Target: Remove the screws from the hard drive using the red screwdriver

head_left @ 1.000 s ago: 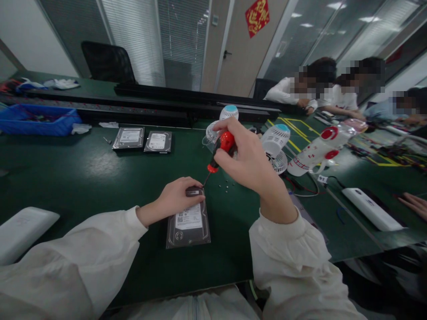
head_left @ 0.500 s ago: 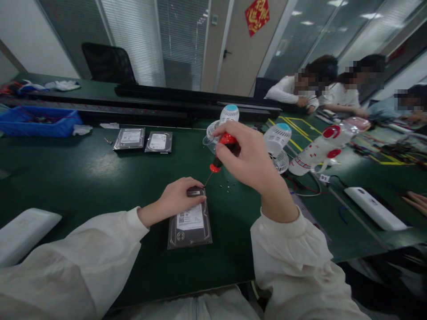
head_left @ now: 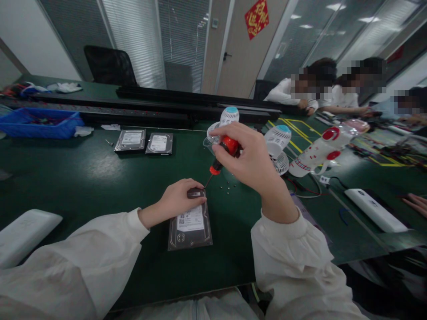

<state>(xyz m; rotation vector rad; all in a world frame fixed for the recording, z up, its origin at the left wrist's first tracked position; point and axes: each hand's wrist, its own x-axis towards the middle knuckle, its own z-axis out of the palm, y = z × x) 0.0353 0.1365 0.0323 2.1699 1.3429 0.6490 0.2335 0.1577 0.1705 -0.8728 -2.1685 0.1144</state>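
A hard drive (head_left: pixel 190 224) lies flat on the green table (head_left: pixel 83 173) in front of me. My left hand (head_left: pixel 178 198) rests curled over its far left corner, pressing it down. My right hand (head_left: pixel 247 158) is closed round the red handle of a screwdriver (head_left: pixel 223 153), held tilted with its thin tip at the drive's far right corner. Several tiny screws (head_left: pixel 227 189) lie loose on the table just right of the tip.
Two more hard drives (head_left: pixel 144 142) lie farther back. Small white fans (head_left: pixel 276 142), a white and red device (head_left: pixel 316 151) and a white bar (head_left: pixel 373 209) stand to the right. A blue bin (head_left: pixel 40 122) is at far left, a white block (head_left: pixel 23 233) near left. Other people sit at the far right.
My right hand's fingers have shifted round the screwdriver handle, turning it, while the tip stays at the drive's corner. The left hand has not moved.
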